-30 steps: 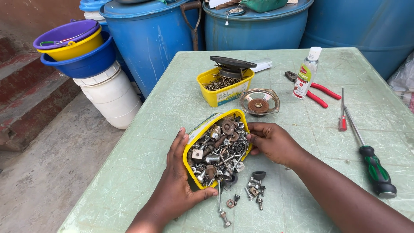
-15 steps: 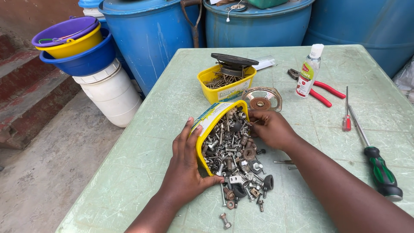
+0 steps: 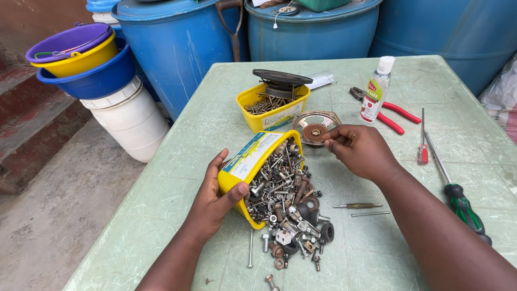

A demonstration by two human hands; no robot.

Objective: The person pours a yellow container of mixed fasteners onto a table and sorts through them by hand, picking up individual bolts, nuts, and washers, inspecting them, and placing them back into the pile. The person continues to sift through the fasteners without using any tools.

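Yellow tub [image 3: 253, 161], where is it sitting?
— Near the middle of the pale green table [image 3: 177, 161], tipped on its side with the mouth toward the person. Left hand [image 3: 215, 202] is wrapped round the low wall, thumb hooked over the rim, fingers behind. Firm hold.

Contents?
— Bolts, nuts, washers [image 3: 285, 205], spilling out in a heap onto the table in front of the tub. A few loose screws lie apart near the table's front edge.

Right hand?
— Right hand [image 3: 361, 151] is just beside the tub's far end, fingertips pinched close together at the edge of a round rusty metal disc [image 3: 318, 129]. Whether it grips the disc or some small piece, cannot tell.

Anything else on the table?
— Second yellow tub [image 3: 272, 108] of nails behind, upright, a dark round part resting on top. Clear bottle [image 3: 376, 90], red-handled pliers [image 3: 390, 112], a small red screwdriver [image 3: 423, 137], a green-handled screwdriver [image 3: 458, 191] to the right. Two thin metal pins [image 3: 361, 209] lie by the right forearm.

Off the table?
— Blue drums [image 3: 177, 48] behind; stacked bowls on a white bucket [image 3: 126, 116] at left
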